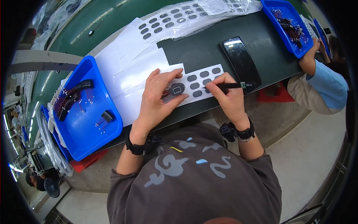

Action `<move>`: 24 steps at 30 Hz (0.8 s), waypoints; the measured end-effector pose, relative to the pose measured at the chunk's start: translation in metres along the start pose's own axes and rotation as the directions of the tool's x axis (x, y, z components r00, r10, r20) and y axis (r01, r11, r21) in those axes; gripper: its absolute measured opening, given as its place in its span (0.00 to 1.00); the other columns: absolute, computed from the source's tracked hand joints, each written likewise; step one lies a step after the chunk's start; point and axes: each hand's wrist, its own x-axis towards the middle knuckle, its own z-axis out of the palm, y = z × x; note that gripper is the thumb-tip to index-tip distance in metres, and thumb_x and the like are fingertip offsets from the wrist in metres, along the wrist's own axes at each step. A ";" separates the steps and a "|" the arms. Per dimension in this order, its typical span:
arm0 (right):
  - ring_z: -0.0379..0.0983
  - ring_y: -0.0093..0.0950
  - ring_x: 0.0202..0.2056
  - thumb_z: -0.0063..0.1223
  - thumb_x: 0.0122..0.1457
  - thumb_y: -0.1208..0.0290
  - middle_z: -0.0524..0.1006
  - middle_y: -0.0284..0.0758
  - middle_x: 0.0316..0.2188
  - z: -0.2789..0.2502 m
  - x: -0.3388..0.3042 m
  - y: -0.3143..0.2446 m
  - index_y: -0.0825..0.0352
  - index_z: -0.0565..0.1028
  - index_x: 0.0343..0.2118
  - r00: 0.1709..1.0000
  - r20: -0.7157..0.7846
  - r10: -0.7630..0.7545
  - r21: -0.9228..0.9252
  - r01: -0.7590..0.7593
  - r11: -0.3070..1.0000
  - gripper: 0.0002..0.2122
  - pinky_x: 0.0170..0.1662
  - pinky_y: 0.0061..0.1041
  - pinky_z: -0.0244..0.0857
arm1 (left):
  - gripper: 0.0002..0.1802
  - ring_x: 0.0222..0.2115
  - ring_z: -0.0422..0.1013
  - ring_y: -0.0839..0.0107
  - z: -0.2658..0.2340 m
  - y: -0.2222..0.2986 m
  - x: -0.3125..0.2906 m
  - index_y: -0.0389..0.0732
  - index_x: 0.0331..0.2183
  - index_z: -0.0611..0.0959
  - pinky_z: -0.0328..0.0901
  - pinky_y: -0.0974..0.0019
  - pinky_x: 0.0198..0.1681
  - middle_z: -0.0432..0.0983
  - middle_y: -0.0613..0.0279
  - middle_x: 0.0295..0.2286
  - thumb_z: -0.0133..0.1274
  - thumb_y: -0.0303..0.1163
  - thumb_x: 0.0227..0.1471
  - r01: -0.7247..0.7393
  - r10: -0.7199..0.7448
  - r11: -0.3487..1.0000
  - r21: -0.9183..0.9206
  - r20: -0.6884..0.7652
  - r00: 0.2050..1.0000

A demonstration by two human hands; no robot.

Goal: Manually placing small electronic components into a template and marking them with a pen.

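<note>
My left hand [153, 95] curves around a small oval black part [177, 89] with a pale rectangle on its face. The thumb lies along its lower edge, and thin dark-red wires run back from it toward the palm. Part of this grip is hidden. Under it lies a white sheet with rows of grey rounded stickers [194, 86]. My right hand [227, 91] pinches a pair of dark tweezers [230, 85], whose tip points left at the stickers and is largely covered by my fingers.
On the left stands a blue tray [76, 140] with wired black parts. A black phone-like slab [240, 61] lies right of my hands. More sticker sheets [169, 20] are stacked behind. At the far right, another blue tray [274, 28] stands beside a co-worker's arm [309, 61].
</note>
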 end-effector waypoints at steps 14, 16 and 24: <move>0.73 0.15 0.24 0.60 0.63 0.69 0.77 0.28 0.21 0.015 0.031 -0.004 0.68 0.73 0.31 0.994 -0.100 0.054 -0.057 -0.060 0.997 0.09 0.28 0.17 0.63 | 0.19 0.35 0.79 0.70 0.014 -0.004 -0.013 0.40 0.44 0.86 0.73 0.69 0.42 0.83 0.59 0.37 0.68 0.25 0.47 0.177 -0.204 0.917 -0.357 -0.040 0.978; 0.72 0.15 0.23 0.60 0.64 0.68 0.77 0.29 0.21 0.017 0.035 -0.003 0.68 0.73 0.31 0.993 -0.114 0.030 -0.104 -0.042 0.994 0.10 0.27 0.17 0.62 | 0.19 0.35 0.79 0.71 0.015 -0.004 -0.013 0.40 0.44 0.86 0.73 0.71 0.39 0.83 0.60 0.37 0.68 0.24 0.47 0.166 -0.195 0.918 -0.360 -0.044 0.980; 0.71 0.14 0.24 0.59 0.64 0.68 0.77 0.28 0.21 0.010 0.033 0.005 0.67 0.73 0.30 0.995 -0.080 0.051 0.064 -0.046 0.997 0.10 0.28 0.16 0.61 | 0.19 0.34 0.78 0.71 0.015 -0.003 -0.011 0.41 0.44 0.86 0.72 0.71 0.37 0.82 0.59 0.36 0.68 0.25 0.47 0.161 -0.190 0.918 -0.362 -0.045 0.981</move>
